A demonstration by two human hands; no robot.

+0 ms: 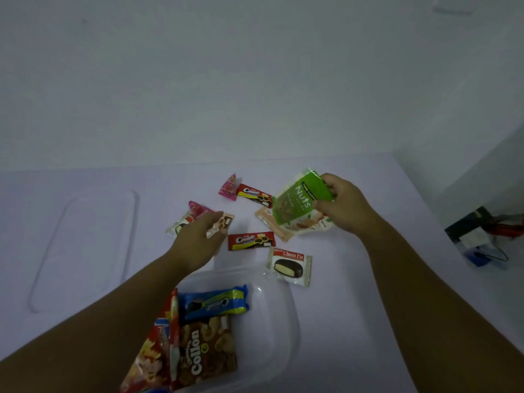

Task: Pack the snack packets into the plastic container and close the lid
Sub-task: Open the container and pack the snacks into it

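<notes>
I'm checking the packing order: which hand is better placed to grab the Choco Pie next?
Probably the left hand: it holds only a small packet. The right hand is farther back, gripping the green Nuts pouch. The Choco Pie lies beside the container.

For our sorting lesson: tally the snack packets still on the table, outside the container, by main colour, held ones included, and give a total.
Red: 2
Pink: 2
Green: 1, in the right hand
White: 3
Peach: 2, one in the left hand
Total: 10
</notes>
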